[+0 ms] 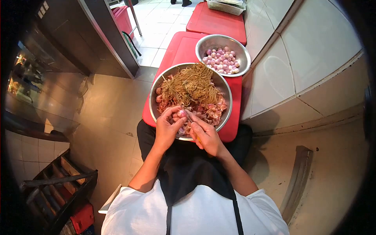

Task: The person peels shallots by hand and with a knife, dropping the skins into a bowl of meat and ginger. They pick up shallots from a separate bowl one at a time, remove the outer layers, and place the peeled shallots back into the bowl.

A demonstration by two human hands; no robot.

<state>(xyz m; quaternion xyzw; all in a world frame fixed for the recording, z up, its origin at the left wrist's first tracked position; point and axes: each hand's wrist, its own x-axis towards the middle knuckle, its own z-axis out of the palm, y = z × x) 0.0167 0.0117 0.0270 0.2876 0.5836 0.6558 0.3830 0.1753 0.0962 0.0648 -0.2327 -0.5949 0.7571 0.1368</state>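
Note:
My left hand (169,124) is closed around a small purple-pink shallot (181,113), pinched between thumb and fingers. My right hand (205,135) grips a small knife (198,139); a bit of its yellowish handle shows under the fingers, and the blade is mostly hidden beside the shallot. Both hands are over the near side of a large metal bowl (151,102). Inside it lie a tangle of dry brown stalks (192,84), unpeeled reddish shallots (159,98) and loose papery skins (214,113). Beyond it, a smaller metal bowl (245,58) contains many peeled shallots (222,60).
Both bowls stand on a red lid-like surface (178,43). A second red surface (215,24) behind it carries a white basket (225,7). A tiled wall (274,74) runs along the right. Dark panels (78,35) and a wooden rack (62,184) are at left. A person's shoes (182,3) show far ahead.

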